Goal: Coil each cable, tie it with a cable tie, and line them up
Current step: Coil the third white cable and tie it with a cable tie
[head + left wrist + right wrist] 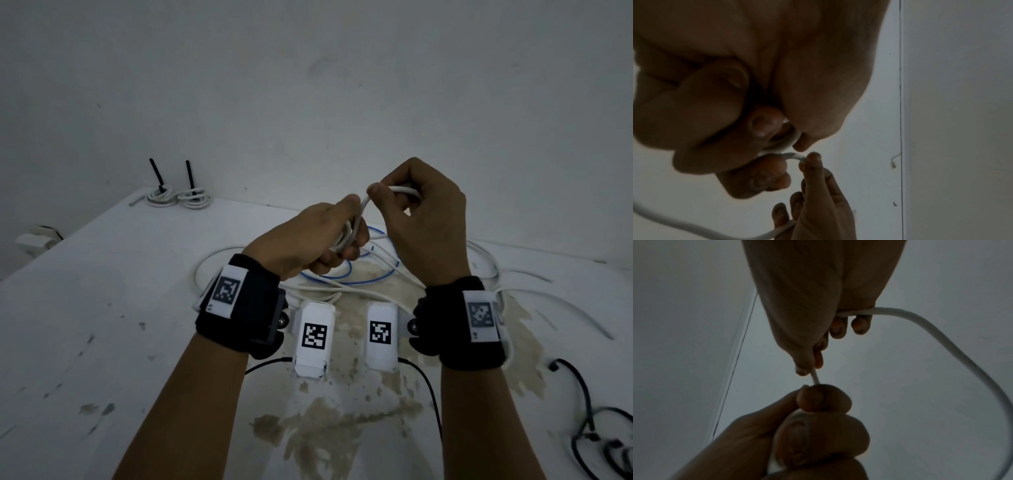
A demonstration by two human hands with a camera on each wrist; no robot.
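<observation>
now | left hand (308, 236) curled round white cable (359, 219) loops | right hand (424, 219) pinching its strand | above table (102, 308)

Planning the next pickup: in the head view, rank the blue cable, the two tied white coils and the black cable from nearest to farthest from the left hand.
1. Blue cable: on the table just below the left hand.
2. Tied white coils: far-left table corner.
3. Black cable: near-right edge.
</observation>
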